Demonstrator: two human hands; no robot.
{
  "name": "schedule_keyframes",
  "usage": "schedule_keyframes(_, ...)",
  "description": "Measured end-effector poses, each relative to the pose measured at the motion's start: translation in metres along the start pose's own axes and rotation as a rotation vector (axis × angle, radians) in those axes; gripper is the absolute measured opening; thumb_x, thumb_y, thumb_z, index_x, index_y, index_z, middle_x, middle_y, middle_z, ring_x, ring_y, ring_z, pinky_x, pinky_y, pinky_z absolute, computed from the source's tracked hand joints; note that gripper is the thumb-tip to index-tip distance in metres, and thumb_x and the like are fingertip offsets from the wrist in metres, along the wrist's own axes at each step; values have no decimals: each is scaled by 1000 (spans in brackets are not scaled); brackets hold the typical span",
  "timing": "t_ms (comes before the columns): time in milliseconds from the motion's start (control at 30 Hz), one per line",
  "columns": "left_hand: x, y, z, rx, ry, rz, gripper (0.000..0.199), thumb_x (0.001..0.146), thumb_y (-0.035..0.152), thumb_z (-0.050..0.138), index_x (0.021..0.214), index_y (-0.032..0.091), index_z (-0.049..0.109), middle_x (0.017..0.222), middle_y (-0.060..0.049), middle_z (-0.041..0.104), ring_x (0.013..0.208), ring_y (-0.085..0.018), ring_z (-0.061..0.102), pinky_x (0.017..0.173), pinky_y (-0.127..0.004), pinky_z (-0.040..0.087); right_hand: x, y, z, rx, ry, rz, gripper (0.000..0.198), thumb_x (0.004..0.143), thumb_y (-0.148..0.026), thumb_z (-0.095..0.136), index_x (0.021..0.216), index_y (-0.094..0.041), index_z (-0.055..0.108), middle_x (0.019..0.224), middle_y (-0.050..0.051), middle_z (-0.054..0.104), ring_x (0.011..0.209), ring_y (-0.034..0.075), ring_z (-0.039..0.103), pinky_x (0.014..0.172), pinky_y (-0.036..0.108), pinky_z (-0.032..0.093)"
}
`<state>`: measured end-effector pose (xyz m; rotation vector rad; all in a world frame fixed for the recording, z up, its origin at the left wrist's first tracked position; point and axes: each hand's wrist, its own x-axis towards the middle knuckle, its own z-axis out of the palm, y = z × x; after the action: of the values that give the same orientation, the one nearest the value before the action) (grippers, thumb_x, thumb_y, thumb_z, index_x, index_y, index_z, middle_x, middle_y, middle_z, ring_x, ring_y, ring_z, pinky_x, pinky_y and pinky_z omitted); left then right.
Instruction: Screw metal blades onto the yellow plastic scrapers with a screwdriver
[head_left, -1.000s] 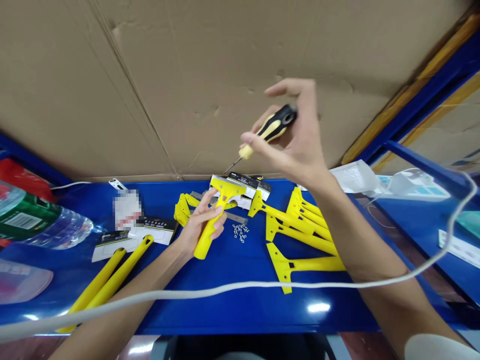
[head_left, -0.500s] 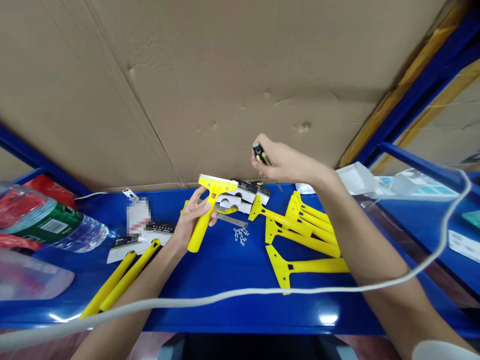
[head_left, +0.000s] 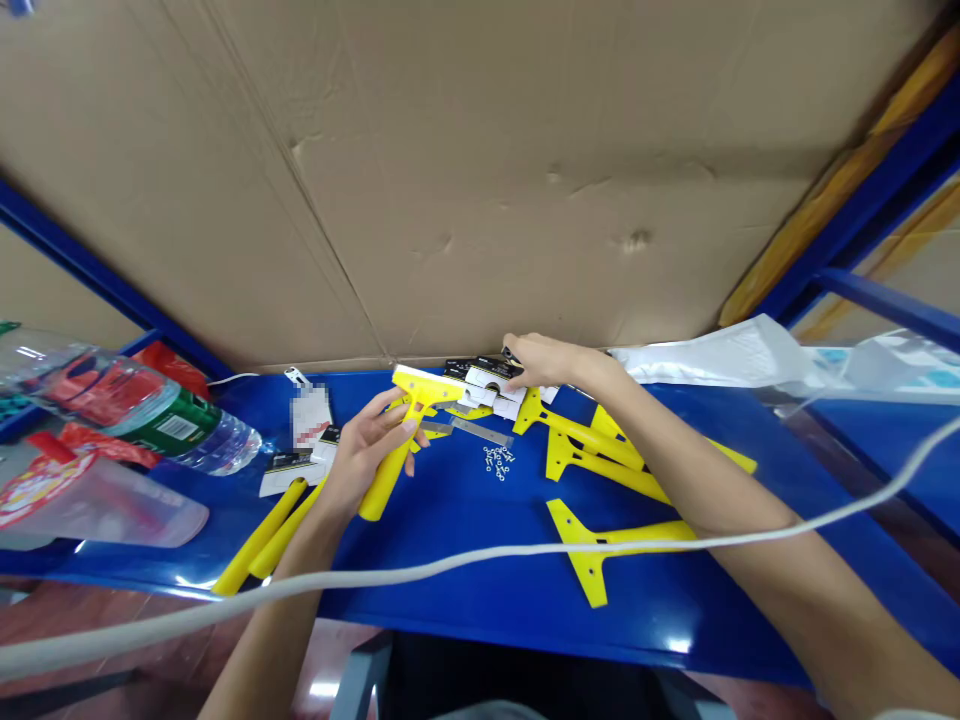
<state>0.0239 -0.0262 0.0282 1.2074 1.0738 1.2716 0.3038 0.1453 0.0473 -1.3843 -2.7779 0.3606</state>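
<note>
Now the right hand, curled around a screwdriver, has dropped to the cards; the left hand grips a scraper, apparently clear of the tool.

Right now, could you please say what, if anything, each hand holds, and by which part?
The left hand holds a yellow scraper by its handle, near the head. A dark tool end shows at the right hand; grip unclear.

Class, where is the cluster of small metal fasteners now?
In the head view, the cluster lies near centre on the blue table, just below a metal strip, right of the left hand.
</note>
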Motion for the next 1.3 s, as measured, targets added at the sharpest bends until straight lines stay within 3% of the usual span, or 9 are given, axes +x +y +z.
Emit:
schedule_keyframes(100, -23, -9, -7, -8, 88, -18, 61, 87, 31, 89, 139, 16, 61, 97, -9, 79, 64, -18, 71, 49, -26, 57, 2, -1, 3, 8, -3, -18, 57, 90, -43, 83, 132, -12, 61, 127, 21, 71, 114, 35, 69, 82, 38, 51)
schedule_keyframes(200, -38, -15, -11, -35, 172, -17, 58, 83, 30, 92, 133, 18, 63, 110, -11, 78, 79, -23, 76, 49, -26, 58, 4, 0, 4, 18, 0, -21, 55, 88, -41, 84, 130, -13, 62, 121, 19, 72, 108, 33, 68, 76, 35, 48)
schedule_keyframes(333, -42, -10, -12, -60, 239, 34, 56, 82, 28, 92, 129, 19, 64, 115, -11, 77, 81, -23, 77, 47, -26, 58, 0, 3, -5, 50, 51, -63, 38, 95, -37, 77, 122, -16, 63, 116, 15, 72, 102, 27, 67, 73, 32, 43)
schedule_keyframes(533, -16, 41, 3, -76, 238, 274, 49, 84, 21, 90, 126, 22, 65, 120, -9, 77, 84, -19, 77, 55, -23, 60, -28, -8, -43, 134, 326, -154, 35, 94, -33, 77, 125, -25, 62, 108, 8, 73, 90, 24, 64, 73, 31, 39)
schedule_keyframes(633, 9, 79, 21, -73, 222, 467, 45, 85, 19, 89, 124, 23, 66, 126, -9, 76, 85, -18, 78, 61, -24, 63, -46, -20, -61, 69, 466, -234, 10, 98, -26, 68, 108, -24, 66, 102, 7, 75, 88, 23, 63, 73, 32, 38)
schedule_keyframes(700, 28, 103, 35, -86, 221, 599, 42, 88, 21, 88, 124, 24, 67, 130, -9, 76, 89, -19, 78, 70, -27, 66, -56, -28, -70, 4, 519, -266, 11, 99, -16, 59, 100, -23, 68, 104, 8, 76, 90, 23, 64, 74, 33, 38)
schedule_keyframes(833, 63, 135, 62, -126, 160, 804, 41, 91, 26, 87, 127, 25, 67, 145, -9, 71, 111, -25, 78, 94, -34, 66, -69, -40, -78, -122, 445, -205, 30, 87, -3, 57, 108, -20, 70, 105, 11, 77, 84, 23, 66, 68, 34, 35)
schedule_keyframes(967, 90, 142, 82, -193, 82, 889, 48, 94, 31, 85, 136, 26, 63, 149, -8, 68, 122, -25, 75, 109, -39, 60, -74, -49, -77, -195, 362, -155, 43, 83, -2, 58, 122, -18, 70, 87, 11, 75, 68, 21, 62, 60, 34, 27)
schedule_keyframes(1300, 113, 125, 98, -294, -8, 799, 64, 89, 24, 88, 142, 32, 53, 142, -8, 68, 132, -28, 69, 110, -44, 59, -64, -60, -63, -252, 265, -156, 53, 80, -1, 58, 127, -18, 76, 92, 14, 78, 78, 25, 71, 58, 33, 27)
